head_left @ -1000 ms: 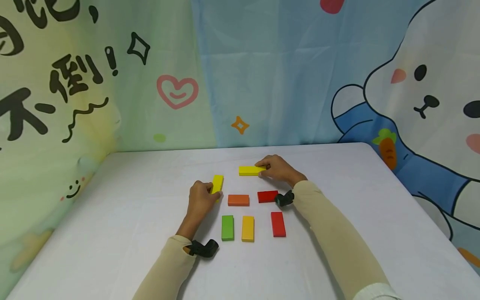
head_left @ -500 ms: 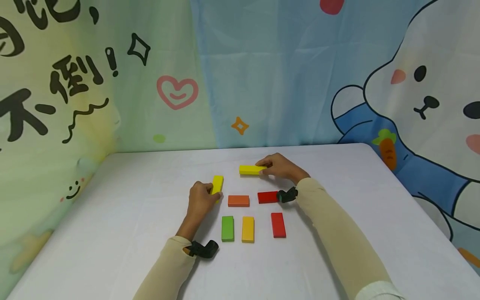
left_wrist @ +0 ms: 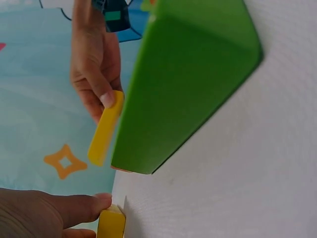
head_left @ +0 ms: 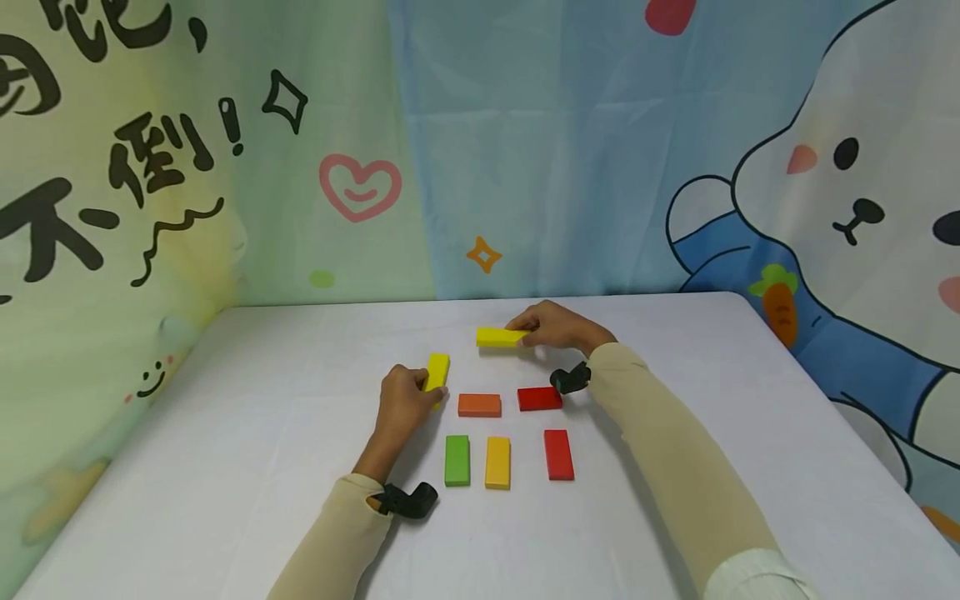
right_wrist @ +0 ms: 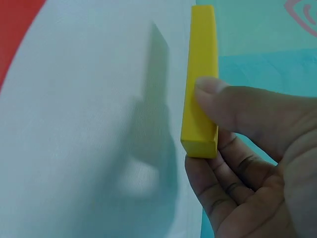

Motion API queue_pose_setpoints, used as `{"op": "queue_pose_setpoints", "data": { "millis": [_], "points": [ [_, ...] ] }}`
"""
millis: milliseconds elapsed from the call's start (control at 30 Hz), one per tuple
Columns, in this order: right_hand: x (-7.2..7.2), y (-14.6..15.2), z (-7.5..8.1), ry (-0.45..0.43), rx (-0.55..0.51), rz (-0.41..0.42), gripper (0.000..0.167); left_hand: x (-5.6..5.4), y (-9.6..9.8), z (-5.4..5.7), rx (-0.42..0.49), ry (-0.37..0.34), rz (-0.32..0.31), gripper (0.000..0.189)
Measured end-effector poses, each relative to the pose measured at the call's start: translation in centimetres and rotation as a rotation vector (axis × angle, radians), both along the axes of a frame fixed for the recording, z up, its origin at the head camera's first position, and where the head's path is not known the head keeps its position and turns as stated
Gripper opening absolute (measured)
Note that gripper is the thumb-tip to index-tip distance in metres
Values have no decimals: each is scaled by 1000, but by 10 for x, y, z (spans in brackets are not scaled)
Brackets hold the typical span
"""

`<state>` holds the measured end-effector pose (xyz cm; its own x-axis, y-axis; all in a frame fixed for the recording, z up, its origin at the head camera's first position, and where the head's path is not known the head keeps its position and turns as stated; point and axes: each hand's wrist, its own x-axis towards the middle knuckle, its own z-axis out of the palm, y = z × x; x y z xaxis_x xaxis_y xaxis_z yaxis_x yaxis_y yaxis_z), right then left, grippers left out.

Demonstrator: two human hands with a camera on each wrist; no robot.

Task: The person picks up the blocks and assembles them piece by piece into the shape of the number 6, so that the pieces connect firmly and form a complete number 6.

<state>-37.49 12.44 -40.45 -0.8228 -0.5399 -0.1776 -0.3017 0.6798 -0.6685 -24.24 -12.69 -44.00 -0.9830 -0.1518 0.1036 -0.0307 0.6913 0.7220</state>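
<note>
Left yellow block [head_left: 438,365], gripped as before by the left hand [head_left: 398,405], stands at ten o'clock from the orange block [head_left: 479,406]. Farther off, towards one o'clock, the right hand [head_left: 562,326] pinches the right yellow block [head_left: 496,337]; it has risen slightly and now appears clear of the table [head_left: 180,467]. No container shows.

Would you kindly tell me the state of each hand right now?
Left hand: closed, holding a yellow block.
Right hand: closed, holding a second yellow block, raised off the table.
</note>
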Motion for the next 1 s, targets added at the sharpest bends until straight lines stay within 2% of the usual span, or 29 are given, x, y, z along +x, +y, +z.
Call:
{"op": "queue_pose_setpoints", "data": {
  "millis": [500, 833, 1000],
  "points": [
    [-11, -32, -2, -20, 53, 64, 39, 0, 0, 0, 22, -1, 3, 46],
    [-10, -45, -3, 5, 91, 101, 38, 0, 1, 2, 8, 8, 2, 46],
    [-10, -49, -6, -3, 101, 89, 39, 0, -1, 1, 8, 9, -2, 45]
  ]
}}
